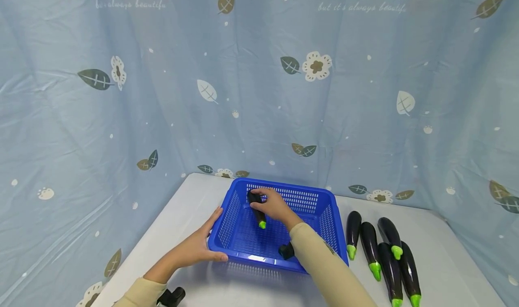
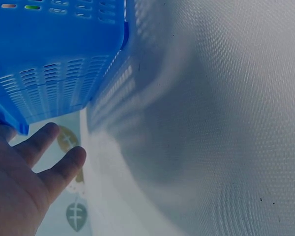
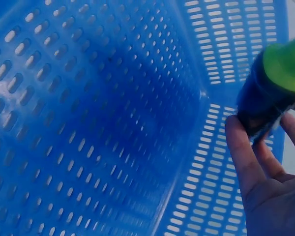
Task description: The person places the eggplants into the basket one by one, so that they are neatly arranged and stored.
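Observation:
A blue slotted plastic basket (image 1: 259,259) stands on the white tabletop. Inside its rear left part, my right hand (image 1: 275,205) pinches a dark eggplant (image 1: 258,216) between thumb and fingers, its green stem end toward me. In the right wrist view the eggplant (image 3: 265,93) hangs above the basket floor, clear of it. My left hand (image 1: 196,246) rests against the basket's front left corner, thumb by the front rim and fingers along the left side. Those fingers (image 2: 64,169) look straight and spread in the left wrist view.
To the right of the basket lie several dark eggplants with green ends (image 1: 370,246), some overlapping. A blue patterned curtain (image 1: 259,95) hangs behind and at both sides of the table. White tabletop (image 1: 194,199) shows left of the basket.

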Motion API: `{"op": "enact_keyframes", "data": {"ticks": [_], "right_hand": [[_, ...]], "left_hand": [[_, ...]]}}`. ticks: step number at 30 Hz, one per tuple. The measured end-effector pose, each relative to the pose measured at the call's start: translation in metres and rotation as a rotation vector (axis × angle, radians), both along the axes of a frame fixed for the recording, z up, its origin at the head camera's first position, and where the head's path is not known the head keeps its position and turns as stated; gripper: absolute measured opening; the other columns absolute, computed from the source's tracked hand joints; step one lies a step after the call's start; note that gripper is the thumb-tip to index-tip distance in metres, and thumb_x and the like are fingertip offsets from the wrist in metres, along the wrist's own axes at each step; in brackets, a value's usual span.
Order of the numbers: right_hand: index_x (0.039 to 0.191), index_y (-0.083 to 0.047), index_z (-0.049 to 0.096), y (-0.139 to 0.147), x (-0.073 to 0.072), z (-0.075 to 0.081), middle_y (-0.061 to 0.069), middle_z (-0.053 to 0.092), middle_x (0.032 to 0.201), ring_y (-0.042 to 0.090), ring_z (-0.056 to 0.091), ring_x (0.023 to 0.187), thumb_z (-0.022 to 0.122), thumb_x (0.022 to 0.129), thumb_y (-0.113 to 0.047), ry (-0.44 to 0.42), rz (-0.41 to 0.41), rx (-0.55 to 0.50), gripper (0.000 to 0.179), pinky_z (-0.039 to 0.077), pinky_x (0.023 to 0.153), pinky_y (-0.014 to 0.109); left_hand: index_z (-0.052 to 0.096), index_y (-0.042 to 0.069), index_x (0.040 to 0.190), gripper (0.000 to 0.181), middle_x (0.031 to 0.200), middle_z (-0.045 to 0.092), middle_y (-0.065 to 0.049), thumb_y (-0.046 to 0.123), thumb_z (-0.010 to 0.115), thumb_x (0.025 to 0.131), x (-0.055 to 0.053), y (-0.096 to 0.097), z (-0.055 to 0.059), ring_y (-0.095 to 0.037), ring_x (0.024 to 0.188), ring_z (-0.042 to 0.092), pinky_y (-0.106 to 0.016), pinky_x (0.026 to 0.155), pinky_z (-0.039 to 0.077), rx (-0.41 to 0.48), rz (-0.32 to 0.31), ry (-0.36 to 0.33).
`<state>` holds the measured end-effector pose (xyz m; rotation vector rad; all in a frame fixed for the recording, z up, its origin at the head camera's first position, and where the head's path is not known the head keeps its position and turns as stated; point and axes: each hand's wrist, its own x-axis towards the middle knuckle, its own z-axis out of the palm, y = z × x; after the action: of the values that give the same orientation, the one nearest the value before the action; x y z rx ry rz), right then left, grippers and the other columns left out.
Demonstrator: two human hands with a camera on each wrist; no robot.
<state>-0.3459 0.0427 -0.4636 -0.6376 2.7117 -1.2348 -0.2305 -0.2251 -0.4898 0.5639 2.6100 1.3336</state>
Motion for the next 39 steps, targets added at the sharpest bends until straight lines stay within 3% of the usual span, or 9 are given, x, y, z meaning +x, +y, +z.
{"op": "enact_keyframes", "data": {"ticks": [8, 30, 33, 39], "right_hand": [[0.14, -0.009, 0.062, -0.005, -0.003, -0.001, 0.017, 0.059, 0.139, 0.036, 0.055, 0.126, 0.072, 0.096, -0.022, -0.039, 0.078, 0.014, 0.047, 0.046, 0.104, 0.054], [0.138, -0.007, 0.063, -0.018, -0.009, -0.01, 0.018, 0.061, 0.137, 0.037, 0.055, 0.129, 0.076, 0.093, -0.022, -0.094, 0.114, 0.104, 0.05, 0.044, 0.108, 0.052], [0.139, -0.006, 0.062, -0.018, -0.01, -0.011, 0.021, 0.06, 0.138, 0.036, 0.059, 0.124, 0.076, 0.093, -0.02, -0.121, 0.105, 0.1, 0.05, 0.049, 0.103, 0.049], [0.141, -0.002, 0.059, -0.018, -0.011, -0.012, 0.029, 0.054, 0.141, 0.032, 0.069, 0.103, 0.077, 0.093, -0.017, -0.213, 0.089, 0.034, 0.054, 0.06, 0.08, 0.037]], "left_hand": [[0.0, 0.019, 0.165, 0.13, 0.171, 0.001, -0.012, 0.04, 0.091, 0.074, -0.002, 0.001, 0.003, -0.048, 0.149, 0.022, -0.069, 0.112, 0.027, -0.005, 0.0, -0.008], [-0.001, 0.02, 0.165, 0.129, 0.171, -0.001, -0.013, 0.036, 0.091, 0.076, -0.002, -0.001, 0.003, -0.045, 0.15, 0.019, -0.065, 0.115, 0.026, 0.022, -0.011, -0.02], [-0.001, 0.02, 0.165, 0.129, 0.171, -0.001, -0.012, 0.036, 0.091, 0.076, -0.003, -0.001, 0.002, -0.045, 0.15, 0.02, -0.065, 0.115, 0.026, 0.021, -0.014, -0.019], [-0.002, 0.022, 0.165, 0.13, 0.171, -0.001, -0.012, 0.036, 0.091, 0.076, -0.005, -0.002, 0.002, -0.045, 0.15, 0.022, -0.065, 0.114, 0.027, 0.023, -0.013, -0.018]]}}
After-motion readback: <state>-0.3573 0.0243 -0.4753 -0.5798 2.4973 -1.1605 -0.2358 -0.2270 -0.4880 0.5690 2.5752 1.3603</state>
